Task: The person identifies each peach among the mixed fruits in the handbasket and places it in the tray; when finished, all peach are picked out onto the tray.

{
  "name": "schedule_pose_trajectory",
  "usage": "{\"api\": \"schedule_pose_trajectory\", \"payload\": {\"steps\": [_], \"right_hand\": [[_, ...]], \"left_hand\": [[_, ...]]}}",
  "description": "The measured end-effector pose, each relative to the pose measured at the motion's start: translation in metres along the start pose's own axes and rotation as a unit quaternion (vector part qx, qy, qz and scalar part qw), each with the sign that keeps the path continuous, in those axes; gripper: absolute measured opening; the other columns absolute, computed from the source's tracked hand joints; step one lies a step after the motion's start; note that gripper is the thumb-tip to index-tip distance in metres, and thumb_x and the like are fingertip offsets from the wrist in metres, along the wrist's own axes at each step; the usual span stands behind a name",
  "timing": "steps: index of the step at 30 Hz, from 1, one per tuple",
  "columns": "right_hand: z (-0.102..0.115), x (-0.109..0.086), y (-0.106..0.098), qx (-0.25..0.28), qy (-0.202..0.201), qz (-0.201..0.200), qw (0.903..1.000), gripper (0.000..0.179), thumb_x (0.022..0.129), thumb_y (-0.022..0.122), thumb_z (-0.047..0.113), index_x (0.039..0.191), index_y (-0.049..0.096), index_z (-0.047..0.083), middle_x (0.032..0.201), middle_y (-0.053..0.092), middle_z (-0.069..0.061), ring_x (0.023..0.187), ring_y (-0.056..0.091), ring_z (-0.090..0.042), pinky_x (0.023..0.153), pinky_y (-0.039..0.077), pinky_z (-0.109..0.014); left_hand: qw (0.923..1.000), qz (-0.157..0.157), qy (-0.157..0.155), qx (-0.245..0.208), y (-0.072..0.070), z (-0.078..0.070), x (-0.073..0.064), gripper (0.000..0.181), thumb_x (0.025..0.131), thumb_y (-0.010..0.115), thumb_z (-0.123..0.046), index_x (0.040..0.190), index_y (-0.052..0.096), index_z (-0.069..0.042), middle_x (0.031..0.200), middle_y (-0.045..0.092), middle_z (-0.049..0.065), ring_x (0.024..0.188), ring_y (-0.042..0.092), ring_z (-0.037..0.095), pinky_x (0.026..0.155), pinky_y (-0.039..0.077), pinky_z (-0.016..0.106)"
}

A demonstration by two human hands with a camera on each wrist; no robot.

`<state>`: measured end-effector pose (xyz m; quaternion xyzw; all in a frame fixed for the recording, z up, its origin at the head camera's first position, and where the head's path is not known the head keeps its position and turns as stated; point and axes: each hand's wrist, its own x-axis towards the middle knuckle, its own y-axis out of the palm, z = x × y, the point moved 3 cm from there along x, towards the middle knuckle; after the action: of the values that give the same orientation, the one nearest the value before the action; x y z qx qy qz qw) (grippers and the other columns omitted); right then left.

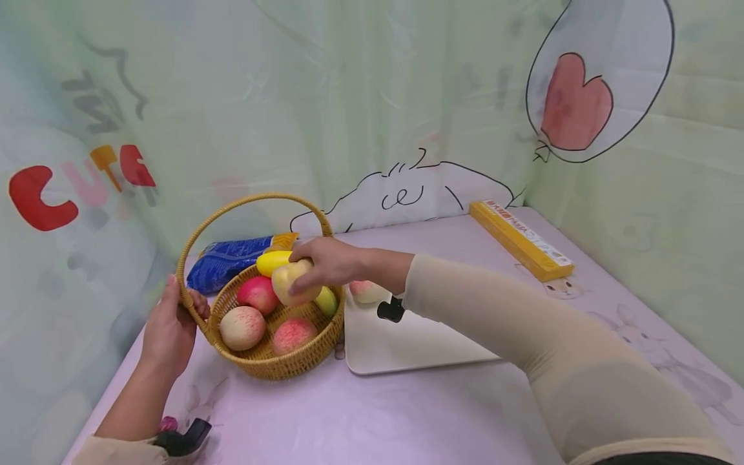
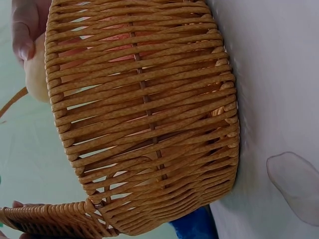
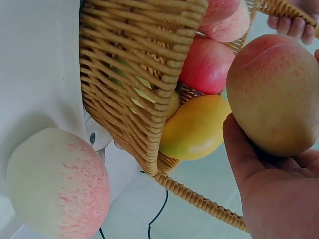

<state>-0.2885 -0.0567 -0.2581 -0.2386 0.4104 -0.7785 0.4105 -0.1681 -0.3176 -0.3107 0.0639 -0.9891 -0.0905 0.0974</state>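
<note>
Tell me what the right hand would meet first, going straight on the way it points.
Likely the red fruit in the basket, bumped by the peach in the right hand; depth is unclear, so it might pass above.

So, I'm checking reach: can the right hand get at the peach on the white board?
Probably not yet: the right hand holds another fruit, though nothing appears to cover the peach.

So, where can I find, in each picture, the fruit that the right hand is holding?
Head: the held fruit is left of centre, over the wicker basket.
Left wrist: upper left, partly hidden behind the wicker basket.
Right wrist: at the right edge, large, mostly upper half.
Shared landmark: the wicker basket.
</note>
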Motion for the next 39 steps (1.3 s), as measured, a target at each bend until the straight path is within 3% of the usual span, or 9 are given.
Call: {"api": "schedule_pose_trajectory", "payload": {"steps": [9, 18, 23, 29, 39], "right_hand": [[-0.001, -0.020, -0.008, 0.045, 0.027, -0.023, 0.9983, 0.059, 0.090, 0.079, 0.039, 0.142, 0.061, 0.015, 0.150, 0.056, -0.002, 0.116, 0.058, -0.018, 0.093, 0.048, -0.026], [-0.009, -0.040, -0.012, 0.091, 0.032, -0.050, 0.9941, 0.055, 0.090, 0.080, 0.036, 0.139, 0.063, 0.017, 0.119, 0.066, 0.000, 0.105, 0.058, -0.018, 0.087, 0.049, -0.029], [-0.018, -0.053, -0.015, 0.109, 0.056, -0.073, 0.9898, 0.059, 0.087, 0.082, 0.036, 0.139, 0.062, 0.017, 0.117, 0.066, 0.000, 0.104, 0.059, -0.018, 0.088, 0.050, -0.030], [-0.029, -0.064, -0.018, 0.121, 0.053, -0.091, 0.9870, 0.051, 0.086, 0.083, 0.036, 0.132, 0.066, 0.020, 0.114, 0.067, -0.001, 0.101, 0.060, -0.020, 0.084, 0.051, -0.032], [-0.050, -0.085, -0.026, 0.137, 0.079, -0.129, 0.9790, 0.054, 0.087, 0.083, 0.032, 0.136, 0.064, 0.019, 0.110, 0.068, -0.003, 0.096, 0.062, -0.019, 0.082, 0.052, -0.032]], "left_hand": [[0.9999, 0.000, -0.010, -0.009, 0.000, 0.000, -0.002, 0.042, 0.107, 0.041, -0.055, 0.107, 0.047, -0.014, 0.087, 0.051, -0.004, 0.091, 0.048, 0.013, 0.085, 0.046, 0.021], [0.9998, -0.001, -0.007, -0.019, 0.000, 0.000, -0.004, 0.041, 0.108, 0.041, -0.053, 0.103, 0.051, -0.014, 0.087, 0.052, -0.003, 0.088, 0.049, 0.013, 0.084, 0.046, 0.021], [0.9998, -0.001, -0.008, -0.017, -0.001, 0.000, -0.004, 0.041, 0.108, 0.040, -0.053, 0.103, 0.051, -0.014, 0.088, 0.052, -0.003, 0.089, 0.049, 0.013, 0.084, 0.046, 0.021], [0.9998, 0.001, -0.012, -0.015, -0.003, 0.000, -0.004, 0.040, 0.107, 0.041, -0.054, 0.107, 0.049, -0.015, 0.089, 0.052, -0.003, 0.091, 0.049, 0.013, 0.086, 0.047, 0.021], [0.9997, 0.009, -0.001, -0.021, 0.001, -0.001, -0.005, 0.039, 0.108, 0.040, -0.052, 0.108, 0.049, -0.015, 0.089, 0.052, -0.004, 0.090, 0.049, 0.013, 0.085, 0.046, 0.021]]}}
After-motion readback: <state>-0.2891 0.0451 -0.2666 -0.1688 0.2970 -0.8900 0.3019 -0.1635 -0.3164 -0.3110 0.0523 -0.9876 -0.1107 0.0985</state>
